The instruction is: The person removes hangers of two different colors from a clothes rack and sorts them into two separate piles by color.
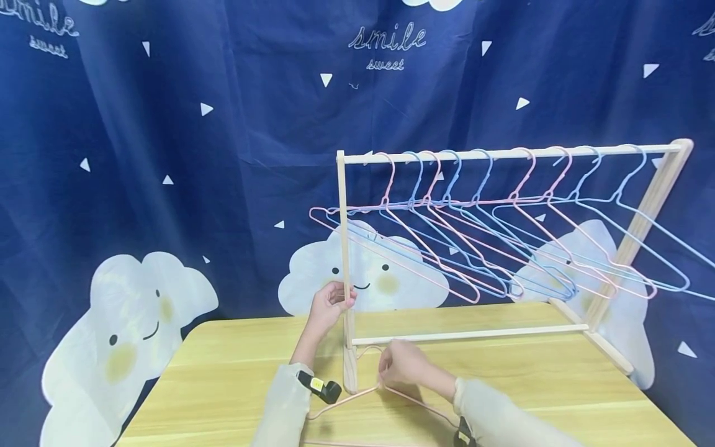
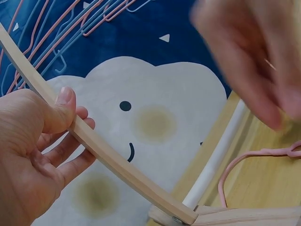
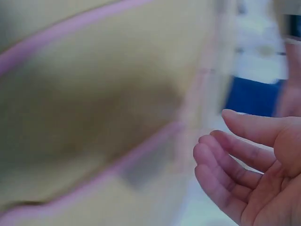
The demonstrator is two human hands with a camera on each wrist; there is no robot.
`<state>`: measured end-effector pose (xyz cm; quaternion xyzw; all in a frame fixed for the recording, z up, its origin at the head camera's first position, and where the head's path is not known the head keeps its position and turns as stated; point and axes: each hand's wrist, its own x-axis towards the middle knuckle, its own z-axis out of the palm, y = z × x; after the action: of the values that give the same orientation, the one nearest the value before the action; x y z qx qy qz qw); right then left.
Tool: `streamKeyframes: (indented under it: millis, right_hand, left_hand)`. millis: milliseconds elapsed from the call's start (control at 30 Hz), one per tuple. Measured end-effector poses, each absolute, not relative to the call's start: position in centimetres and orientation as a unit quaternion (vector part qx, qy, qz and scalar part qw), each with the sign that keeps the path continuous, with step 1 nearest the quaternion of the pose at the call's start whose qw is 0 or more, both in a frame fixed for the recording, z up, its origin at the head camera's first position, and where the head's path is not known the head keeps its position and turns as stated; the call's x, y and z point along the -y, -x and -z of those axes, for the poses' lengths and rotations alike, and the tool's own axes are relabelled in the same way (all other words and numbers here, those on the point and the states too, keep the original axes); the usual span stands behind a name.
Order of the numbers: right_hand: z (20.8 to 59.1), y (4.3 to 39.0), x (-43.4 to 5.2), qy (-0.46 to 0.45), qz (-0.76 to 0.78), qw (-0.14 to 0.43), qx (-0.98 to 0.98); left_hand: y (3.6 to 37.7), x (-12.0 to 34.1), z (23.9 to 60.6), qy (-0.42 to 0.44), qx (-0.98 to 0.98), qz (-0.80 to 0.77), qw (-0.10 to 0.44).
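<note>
My left hand holds the wooden left upright of a clothes rack; in the left wrist view its thumb and fingers lie round the bar. My right hand hovers over a pink hanger, overlapping its neck in the head view. Seen from the right wrist, that hand has loosely bent fingers with nothing between them. The hanger lies on the table, hook towards the rack's foot. Its lower bar shows at the bottom edge of the head view.
Several pink and blue hangers hang from the rack's top rail. A lower rail joins the uprights close over the wooden table. Behind stands a dark blue curtain with white clouds.
</note>
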<state>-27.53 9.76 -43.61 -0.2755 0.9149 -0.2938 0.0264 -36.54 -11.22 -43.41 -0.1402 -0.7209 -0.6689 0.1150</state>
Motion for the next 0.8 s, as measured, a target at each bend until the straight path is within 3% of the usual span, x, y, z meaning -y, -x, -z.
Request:
streamKeyframes:
  millis: [233, 400, 533, 633, 800]
  right_hand:
    - [33.5, 27.4, -9.7, 0.278, 0.363, -0.017, -0.889]
    - [26.4, 28.1, -10.3, 0.259, 0.417, -0.173, -0.854]
    - [22.8, 29.7, -10.8, 0.218, 0.43, -0.281, -0.83]
    - [21.4, 31.1, -11.0, 0.193, 0.44, -0.295, -0.826]
    - [20.8, 32.8, -10.7, 0.177, 0.445, -0.255, -0.84]
  left_hand:
    - [36.5, 11.1, 43.2, 0.139, 0.721, 0.669, 0.118]
    - [36.3, 11.1, 43.0, 0.131, 0.72, 0.673, 0.11]
    - [36.2, 11.1, 43.0, 0.129, 0.724, 0.67, 0.108]
    - [36.1, 11.1, 43.0, 0.128, 0.725, 0.668, 0.107]
    - [36.3, 11.2, 43.2, 0.133, 0.722, 0.671, 0.106]
